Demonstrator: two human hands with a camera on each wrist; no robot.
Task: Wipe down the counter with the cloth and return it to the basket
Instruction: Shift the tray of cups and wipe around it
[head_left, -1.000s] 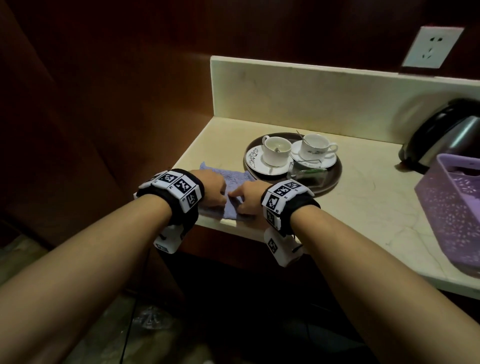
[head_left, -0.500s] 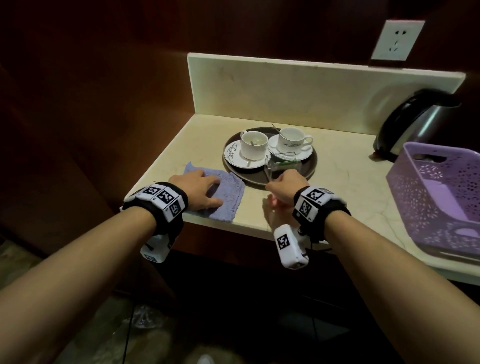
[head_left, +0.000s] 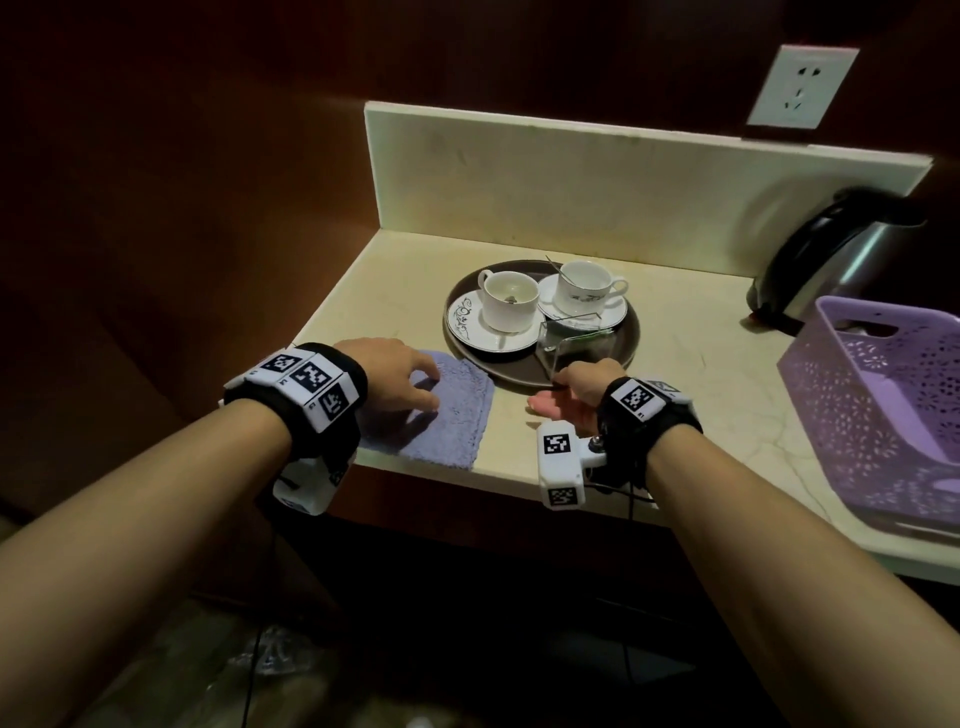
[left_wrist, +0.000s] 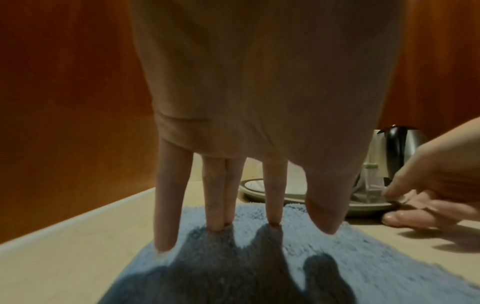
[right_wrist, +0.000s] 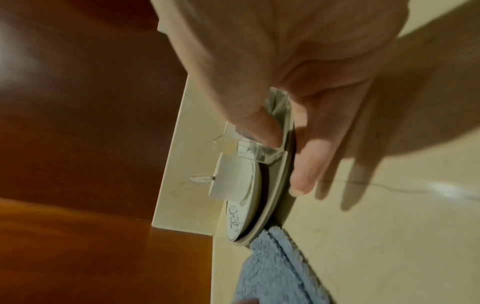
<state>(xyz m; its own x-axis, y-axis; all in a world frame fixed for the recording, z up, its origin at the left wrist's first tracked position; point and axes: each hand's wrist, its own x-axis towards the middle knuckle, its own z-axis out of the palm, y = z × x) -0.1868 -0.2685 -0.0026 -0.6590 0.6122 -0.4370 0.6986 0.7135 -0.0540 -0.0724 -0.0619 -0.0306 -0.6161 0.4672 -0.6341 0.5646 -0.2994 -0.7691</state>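
Note:
A folded blue cloth (head_left: 452, 415) lies at the front left of the cream counter (head_left: 701, 395). My left hand (head_left: 410, 384) rests on it with straight, spread fingers; the left wrist view shows the fingertips (left_wrist: 271, 223) pressing into the cloth (left_wrist: 350, 267). My right hand (head_left: 556, 392) is at the near rim of the brown round tray (head_left: 522, 366), to the right of the cloth. In the right wrist view the thumb (right_wrist: 262, 127) lies on top of the tray's rim (right_wrist: 275, 197) and the fingers (right_wrist: 306, 172) reach under it. The purple basket (head_left: 883, 415) stands at the right.
The tray carries two white cups on saucers (head_left: 506, 304) (head_left: 584, 286) and a clear holder (head_left: 576, 345). A steel kettle (head_left: 831, 260) stands behind the basket. A backsplash (head_left: 571, 176) closes the far side, and a dark wood wall the left. The counter's front edge runs just under my wrists.
My right hand has left the cloth and moved right to the tray's near rim. The left hand has stayed on the cloth.

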